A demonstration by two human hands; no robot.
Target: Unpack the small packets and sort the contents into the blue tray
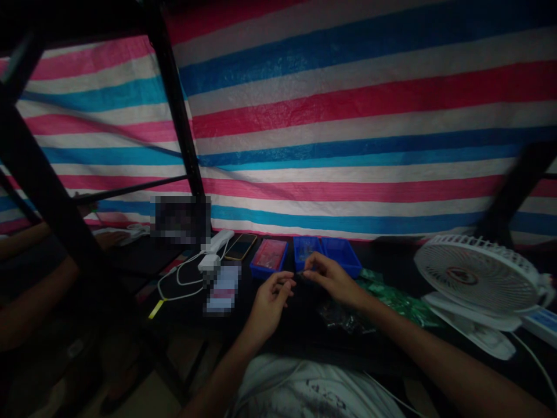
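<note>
We pinch small dark part (300, 276) between right hand (331, 280) fingertips above black tabletop (287, 342), held near open blue plastic trays (340, 255) for short reach; left hand (268, 306) half-open beside it, hold unclear in dim light.

My dark surface (383, 354) carries a shallow blue plastic tray with a red lining (268, 258) and, touching it, a pair of blue plastic bins (324, 255). To their left sit a gold-edged smartphone (241, 247) and a white power bank (216, 241), with thin white cables (178, 284) looping nearby. To the right lie crumpled green plastic bags (391, 299), a crumpled clear plastic bag (339, 316), and a round white desk fan (476, 278) tilted back on its base.
</note>
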